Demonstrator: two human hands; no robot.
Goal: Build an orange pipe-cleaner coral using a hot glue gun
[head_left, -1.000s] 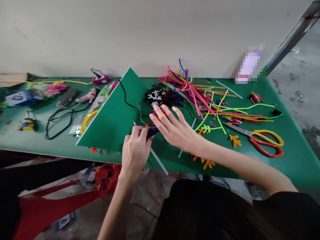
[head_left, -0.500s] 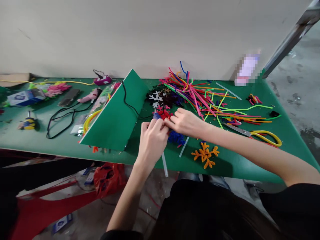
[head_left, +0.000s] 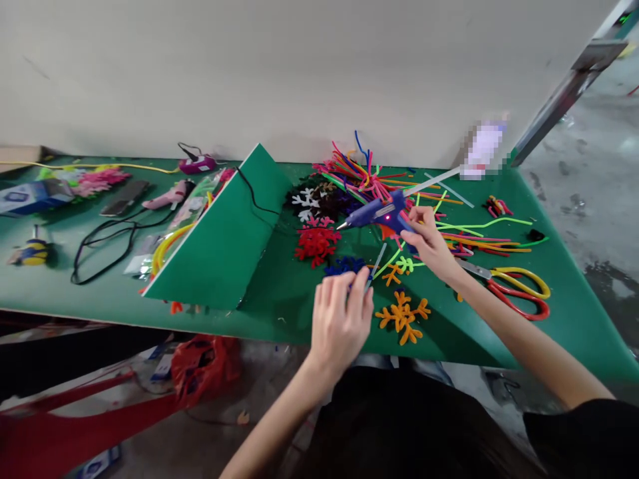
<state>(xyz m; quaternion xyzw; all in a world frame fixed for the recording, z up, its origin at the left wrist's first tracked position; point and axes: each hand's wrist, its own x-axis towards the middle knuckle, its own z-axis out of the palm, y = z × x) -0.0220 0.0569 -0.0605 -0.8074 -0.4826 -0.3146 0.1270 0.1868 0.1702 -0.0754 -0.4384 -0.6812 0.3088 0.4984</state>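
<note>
Glue gun [head_left: 372, 213], grasped by the right hand [head_left: 430, 243], hangs over the table [head_left: 294, 303], in from its right edge; left fingers [head_left: 341, 293] curl nearer the front edge, their hold unclear.

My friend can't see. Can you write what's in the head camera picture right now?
A person's right hand grips a blue glue gun above a green table. The left hand is beside fuzzy blue pieces, with fuzzy red pieces, an orange snowflake shape and scissors with yellow and red handles nearby.
</note>
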